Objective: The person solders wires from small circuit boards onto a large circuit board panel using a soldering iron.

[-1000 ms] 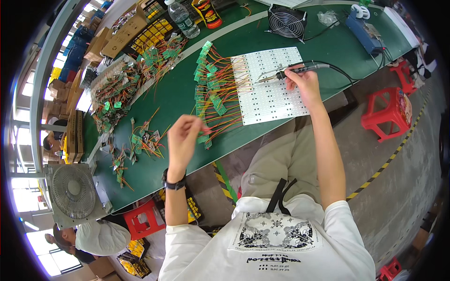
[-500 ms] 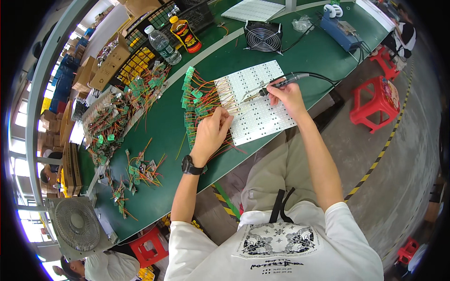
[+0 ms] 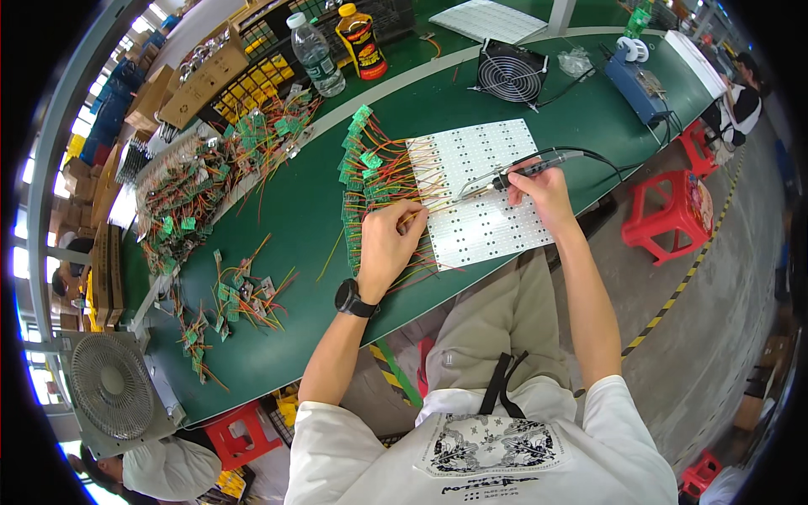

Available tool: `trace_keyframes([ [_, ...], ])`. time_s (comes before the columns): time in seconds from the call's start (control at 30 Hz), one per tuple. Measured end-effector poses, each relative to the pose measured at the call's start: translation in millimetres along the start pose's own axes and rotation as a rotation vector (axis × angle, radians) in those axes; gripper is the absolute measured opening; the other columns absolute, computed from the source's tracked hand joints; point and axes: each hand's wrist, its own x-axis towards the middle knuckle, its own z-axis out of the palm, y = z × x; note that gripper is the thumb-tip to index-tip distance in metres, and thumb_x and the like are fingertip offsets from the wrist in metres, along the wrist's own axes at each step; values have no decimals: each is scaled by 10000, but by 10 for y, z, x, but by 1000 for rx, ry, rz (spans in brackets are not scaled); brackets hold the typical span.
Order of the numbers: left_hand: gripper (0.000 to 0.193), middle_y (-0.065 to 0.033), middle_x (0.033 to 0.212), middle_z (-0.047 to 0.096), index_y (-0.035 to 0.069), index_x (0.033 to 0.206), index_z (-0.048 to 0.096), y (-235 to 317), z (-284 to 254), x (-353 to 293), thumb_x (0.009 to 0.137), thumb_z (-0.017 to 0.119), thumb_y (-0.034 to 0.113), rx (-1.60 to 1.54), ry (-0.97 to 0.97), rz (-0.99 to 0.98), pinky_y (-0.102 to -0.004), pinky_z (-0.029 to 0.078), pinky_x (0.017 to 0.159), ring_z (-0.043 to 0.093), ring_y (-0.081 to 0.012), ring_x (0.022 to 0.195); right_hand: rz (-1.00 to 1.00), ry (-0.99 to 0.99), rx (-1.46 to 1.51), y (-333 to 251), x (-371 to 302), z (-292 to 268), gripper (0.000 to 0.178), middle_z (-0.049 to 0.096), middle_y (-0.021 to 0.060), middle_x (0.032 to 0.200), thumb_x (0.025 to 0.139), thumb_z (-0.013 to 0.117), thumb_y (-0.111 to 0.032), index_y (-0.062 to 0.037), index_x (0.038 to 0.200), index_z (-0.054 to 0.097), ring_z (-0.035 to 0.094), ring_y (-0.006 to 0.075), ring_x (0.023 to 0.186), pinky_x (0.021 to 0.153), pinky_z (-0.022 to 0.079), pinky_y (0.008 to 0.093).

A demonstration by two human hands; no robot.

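Observation:
A white perforated panel (image 3: 492, 223) with rows of black dots lies on the green workbench. Red and yellow wires run onto its left part from a row of small green circuit boards (image 3: 358, 181). My left hand (image 3: 391, 244), with a black watch on the wrist, is closed at the panel's left edge, thumb and finger pinching a wire among the others. In my right hand (image 3: 543, 195) is a soldering iron (image 3: 515, 174), held like a pen. Its thin tip points left, low over the wire ends on the panel; whether it touches cannot be made out.
Heaped wired circuit boards (image 3: 189, 198) and a smaller pile (image 3: 248, 295) lie left. A water bottle (image 3: 317, 59), a yellow-capped bottle (image 3: 362, 44), a small black fan (image 3: 511, 74) and a blue soldering station (image 3: 635, 88) stand farther back. A red stool (image 3: 671, 210) is right of the bench.
The whole view has shifted, with the panel now a little farther right. Both hands, with the iron, have come slightly nearer along the panel. Their grips look the same.

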Motion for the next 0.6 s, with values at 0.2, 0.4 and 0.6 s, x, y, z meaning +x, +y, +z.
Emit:
trace_keyframes([
  [0.2,124,-111,621,615,-39,851,679,-2,-14,13,834,698,83,5,9,-42,-300,423,500,524,-160,490,-23,8,-18,3,-4,21,147,650,93,718,850,683,-30,47,968,637,633,159,591,546,490,267],
  [0.4,122,-89,639,633,-32,878,684,-5,0,8,835,700,82,-23,25,-55,-260,423,526,522,-103,536,-16,-7,-30,-17,-19,23,150,648,100,786,842,683,-17,55,959,622,631,165,603,548,496,272],
  [0.6,119,-81,629,623,-27,878,685,12,2,13,837,700,83,-11,21,-80,-259,414,525,511,-101,533,-35,-17,-18,2,-20,15,147,642,104,804,838,680,-7,56,952,612,635,167,617,552,507,278],
])
